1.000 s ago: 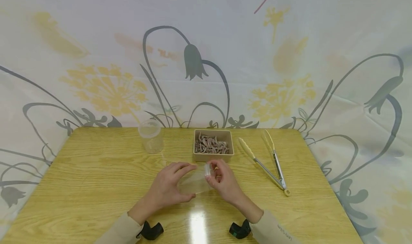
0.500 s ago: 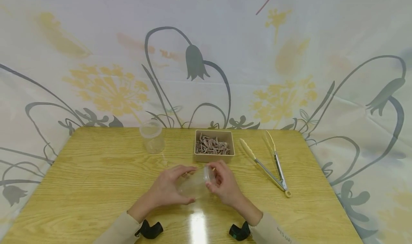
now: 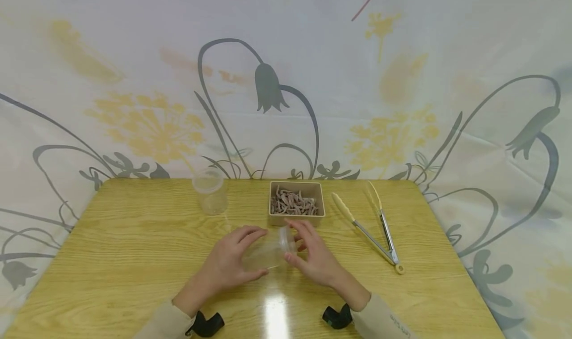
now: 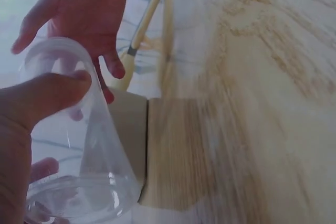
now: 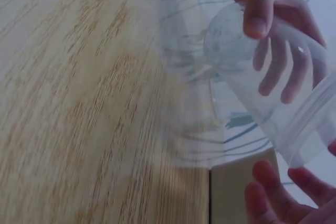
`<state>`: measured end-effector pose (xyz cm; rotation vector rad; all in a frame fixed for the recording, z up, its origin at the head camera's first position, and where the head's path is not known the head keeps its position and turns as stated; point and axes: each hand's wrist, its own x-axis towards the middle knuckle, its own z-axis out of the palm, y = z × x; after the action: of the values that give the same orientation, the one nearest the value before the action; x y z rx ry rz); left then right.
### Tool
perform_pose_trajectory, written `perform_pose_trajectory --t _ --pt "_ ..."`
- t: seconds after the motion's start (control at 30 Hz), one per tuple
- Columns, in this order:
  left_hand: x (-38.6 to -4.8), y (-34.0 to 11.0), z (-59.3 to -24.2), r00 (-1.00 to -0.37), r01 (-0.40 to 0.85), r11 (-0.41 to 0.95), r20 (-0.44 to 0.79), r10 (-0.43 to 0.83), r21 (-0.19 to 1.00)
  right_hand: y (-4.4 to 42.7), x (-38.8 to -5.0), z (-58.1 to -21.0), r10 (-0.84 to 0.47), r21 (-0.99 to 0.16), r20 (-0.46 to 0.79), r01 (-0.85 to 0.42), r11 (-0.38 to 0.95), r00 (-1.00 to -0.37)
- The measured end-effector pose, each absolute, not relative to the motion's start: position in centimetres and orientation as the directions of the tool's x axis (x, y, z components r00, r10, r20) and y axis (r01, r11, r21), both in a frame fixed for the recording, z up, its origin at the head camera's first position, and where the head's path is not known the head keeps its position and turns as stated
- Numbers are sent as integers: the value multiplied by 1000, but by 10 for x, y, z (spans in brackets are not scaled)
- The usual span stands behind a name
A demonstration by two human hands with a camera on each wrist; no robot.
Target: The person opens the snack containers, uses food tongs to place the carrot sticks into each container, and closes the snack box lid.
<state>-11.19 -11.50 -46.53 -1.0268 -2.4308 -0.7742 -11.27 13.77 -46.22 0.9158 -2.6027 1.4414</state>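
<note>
A clear plastic cup (image 3: 262, 254) is held tilted on its side above the table's front half. My left hand (image 3: 227, 258) grips its body, thumb on one side and fingers round the other, as the left wrist view also shows on the cup (image 4: 100, 129). The cup's ringed rim (image 3: 285, 239) points toward my right hand (image 3: 315, 255). That hand is spread beside the rim, fingers parted and not curled round it. In the right wrist view its fingertips (image 5: 268, 174) lie close to the rim; whether they touch, I cannot tell. Whether a lid sits on the rim is unclear.
Behind the hands stands a beige rectangular bin (image 3: 296, 220) holding many grey-brown curled strips (image 3: 292, 201). Another clear cup (image 3: 213, 200) stands upright at the back left. Tongs (image 3: 373, 240) with cream tips lie spread on the wooden table (image 3: 134, 259) at the right.
My right hand's fingers, earlier holding the cup's rim, have loosened and spread. The cup has shifted slightly left, with my left hand still gripping it.
</note>
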Motion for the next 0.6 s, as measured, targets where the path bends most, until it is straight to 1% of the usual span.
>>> perform_pose_trajectory --t 0.1,0.23,0.4,0.6 --pt "-111 -112 -467 -635 751 594 562 529 289 136 -112 -461 -458 -782 275 -474 405 -845" --pt "-109 -109 -468 -637 745 602 573 516 287 136 -114 -459 -433 -797 287 -464 387 -854" --pt "-106 -108 -469 -683 719 590 533 500 367 138 -116 -462 -441 -810 316 -481 336 -840" --pt "-104 -111 -468 -766 643 570 421 486 511 137 -115 -462 -483 -788 415 -570 233 -771"
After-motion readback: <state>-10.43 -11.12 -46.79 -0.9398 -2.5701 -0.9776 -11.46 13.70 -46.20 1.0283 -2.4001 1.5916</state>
